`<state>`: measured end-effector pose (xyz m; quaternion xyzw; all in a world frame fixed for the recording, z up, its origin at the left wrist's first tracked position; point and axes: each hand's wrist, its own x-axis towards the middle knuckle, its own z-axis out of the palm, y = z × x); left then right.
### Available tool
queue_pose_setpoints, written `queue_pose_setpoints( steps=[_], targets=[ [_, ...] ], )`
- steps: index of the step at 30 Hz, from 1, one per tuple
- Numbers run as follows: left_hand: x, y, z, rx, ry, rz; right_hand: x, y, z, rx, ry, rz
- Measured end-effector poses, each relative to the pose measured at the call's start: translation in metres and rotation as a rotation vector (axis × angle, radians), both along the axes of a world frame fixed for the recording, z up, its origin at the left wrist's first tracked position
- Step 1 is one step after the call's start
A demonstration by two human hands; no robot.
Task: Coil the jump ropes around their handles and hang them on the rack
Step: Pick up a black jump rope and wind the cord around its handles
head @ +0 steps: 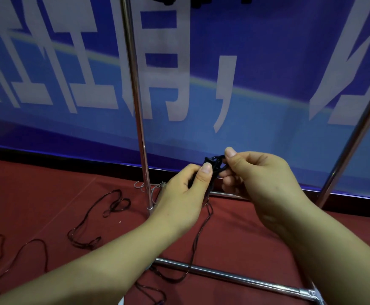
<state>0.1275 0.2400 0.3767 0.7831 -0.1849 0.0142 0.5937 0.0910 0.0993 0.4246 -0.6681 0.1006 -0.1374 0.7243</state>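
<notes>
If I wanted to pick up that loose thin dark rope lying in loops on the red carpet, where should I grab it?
Probably pinch the thin dark rope from above at one of its rounded loops. It lies flat on the red carpet with nothing over it, and a loop gives two strands to catch together.

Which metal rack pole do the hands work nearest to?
The upright pole just left of the left hand; the slanted pole stands farther off, at right.

You see a dark, near-black jump rope with black handles, a shiny silver rack, a dark red carpet, and a blue banner bearing large white characters.
</notes>
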Motion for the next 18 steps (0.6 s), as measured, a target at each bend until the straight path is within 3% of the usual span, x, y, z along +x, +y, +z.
queue_pose_setpoints(
  steps=[11,18],
  targets=[
    [-0.0062,0.0019,0.0079,0.005,0.021,-0.054,0.001,-0.0015,-0.0025,0.287,0.153,0.139],
    [-0.0042,-0.0003,0.0087,-0.045,0.121,-0.011,0.0015,0.0022,-0.0063,0.293,0.139,0.145]
  ],
)
